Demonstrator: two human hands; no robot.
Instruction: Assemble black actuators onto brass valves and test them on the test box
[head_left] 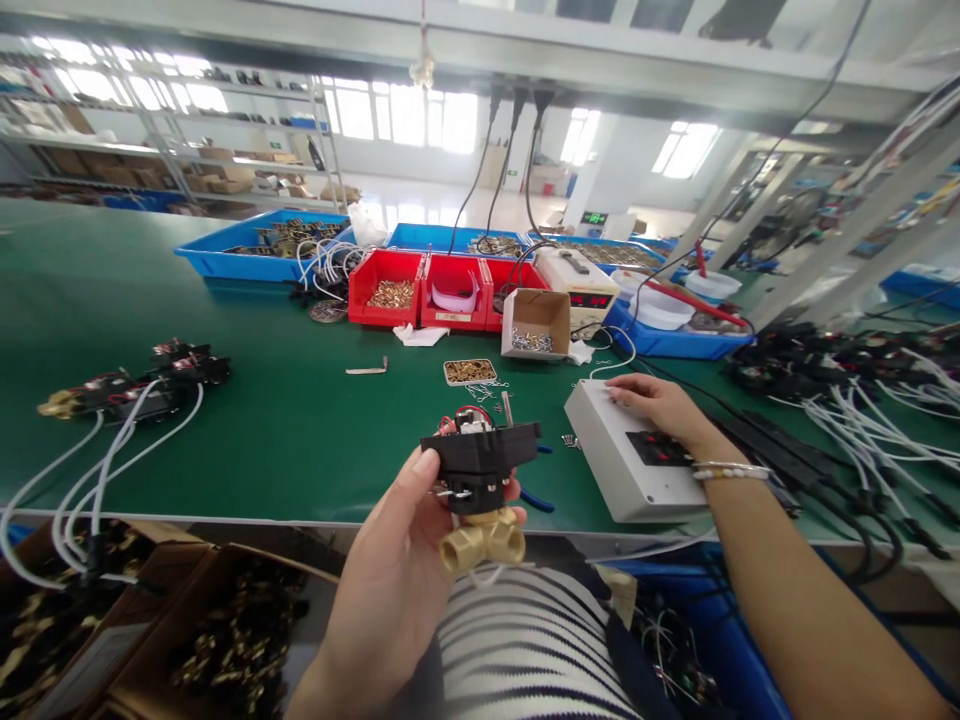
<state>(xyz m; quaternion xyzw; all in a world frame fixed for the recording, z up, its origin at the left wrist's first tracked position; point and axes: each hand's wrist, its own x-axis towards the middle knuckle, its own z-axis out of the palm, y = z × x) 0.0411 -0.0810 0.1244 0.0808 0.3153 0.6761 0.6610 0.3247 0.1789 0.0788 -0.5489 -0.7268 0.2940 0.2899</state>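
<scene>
The left hand point(390, 590) was in the lower middle of the frame. Its fingers were closed around a valve part point(480, 490), with the thumb pressed on the black plastic top. The part had a gold brass fitting at the bottom and small red and white wires on top. It was held up in the air, just in front of the near edge of the green table point(285, 420).

The right hand point(660, 405) was at the middle right of the frame. It lay flat on a white box point(622, 460) with its fingers spread, gripping nothing. The box had a dark panel with red switches, just beside the wrist. A thin bracelet point(731, 470) sat on that wrist.

Blue-handled pliers point(536, 495) lay on the table between the valve part and the white box. A small tray of brass bits point(469, 371) sat a little further back. Behind it stood red bins point(442, 290) and a small cardboard box point(535, 322). Blue trays point(255, 245) were in the upper left and upper middle.

At the left of the frame, more valve parts with white wires point(135, 390) lay on the table. In the lower left, cardboard boxes point(187, 630) held many brass pieces.
</scene>
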